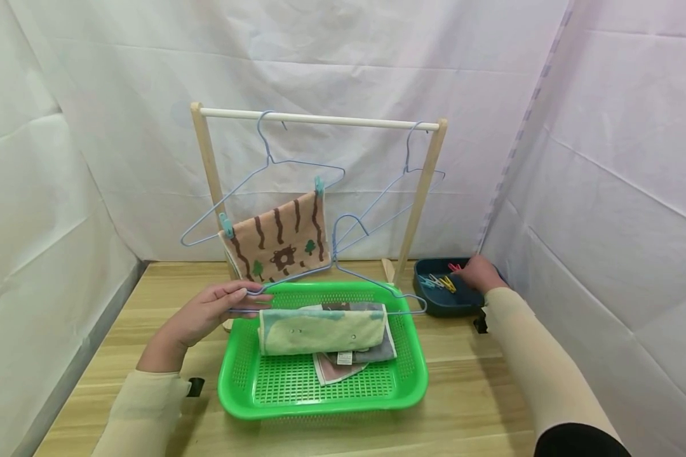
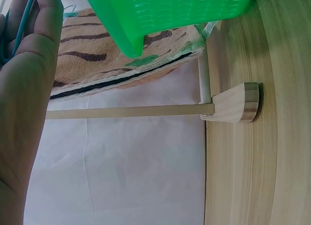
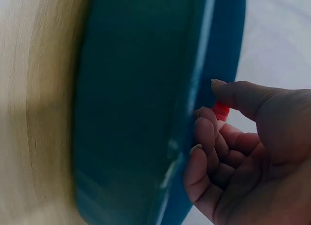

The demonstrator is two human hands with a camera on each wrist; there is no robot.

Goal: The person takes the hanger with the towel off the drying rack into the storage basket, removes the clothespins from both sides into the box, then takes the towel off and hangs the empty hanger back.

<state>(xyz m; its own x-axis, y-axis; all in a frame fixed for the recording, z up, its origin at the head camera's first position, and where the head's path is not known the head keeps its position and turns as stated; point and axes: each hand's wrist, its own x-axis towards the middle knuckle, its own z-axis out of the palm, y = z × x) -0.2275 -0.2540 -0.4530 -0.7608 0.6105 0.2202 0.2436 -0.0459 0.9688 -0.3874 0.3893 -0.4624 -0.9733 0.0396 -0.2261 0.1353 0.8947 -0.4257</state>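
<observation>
My left hand (image 1: 208, 314) grips one end of a blue wire hanger (image 1: 335, 251) between thumb and fingers. A pale yellow and blue-green towel (image 1: 322, 333) hangs folded over its lower bar, above a green plastic basket (image 1: 322, 406). Off to the right, my right hand (image 1: 478, 276) reaches into a dark blue tray (image 1: 451, 309). In the right wrist view a red clothespin (image 3: 221, 112) shows between its thumb and index finger, partly hidden by them. Yellow (image 1: 448, 284) and light blue clothespins (image 1: 427, 282) lie in the tray.
Behind the basket stands a wooden rack with a white rail (image 1: 331, 119). A brown patterned towel (image 1: 280, 238) is clipped to one hanger there; a bare hanger (image 1: 407, 152) hangs at the right. Grey and pink cloths (image 1: 343, 374) lie in the basket.
</observation>
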